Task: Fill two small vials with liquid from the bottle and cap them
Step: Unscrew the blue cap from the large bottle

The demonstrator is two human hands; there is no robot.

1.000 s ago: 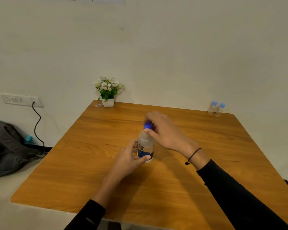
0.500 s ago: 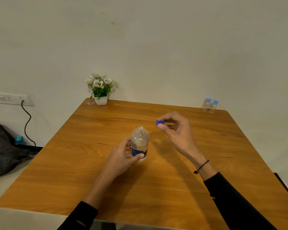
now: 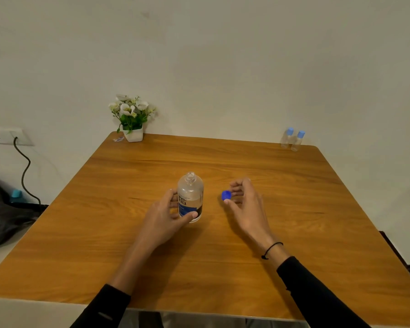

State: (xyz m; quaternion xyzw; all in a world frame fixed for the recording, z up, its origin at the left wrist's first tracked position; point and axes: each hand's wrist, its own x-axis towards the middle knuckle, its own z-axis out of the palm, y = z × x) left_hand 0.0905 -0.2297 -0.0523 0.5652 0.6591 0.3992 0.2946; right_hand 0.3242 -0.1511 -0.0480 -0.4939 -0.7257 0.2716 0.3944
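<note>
Wooden desk [image 3: 294, 233] carries the open bottle [image 3: 190, 197], upright at centre, gripped by the left hand [image 3: 162, 217]; the right hand [image 3: 245, 204] pinches its blue cap [image 3: 226, 195] (two capped vials [image 3: 292, 139] stand far right).

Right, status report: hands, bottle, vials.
Left hand grips bottle, upright, open. Right hand pinches blue cap. Two vials capped, far right corner. Nothing in the way.

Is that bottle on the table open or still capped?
Open. The bottle shows a bare neck, and the right hand pinches its blue cap beside it.
</note>
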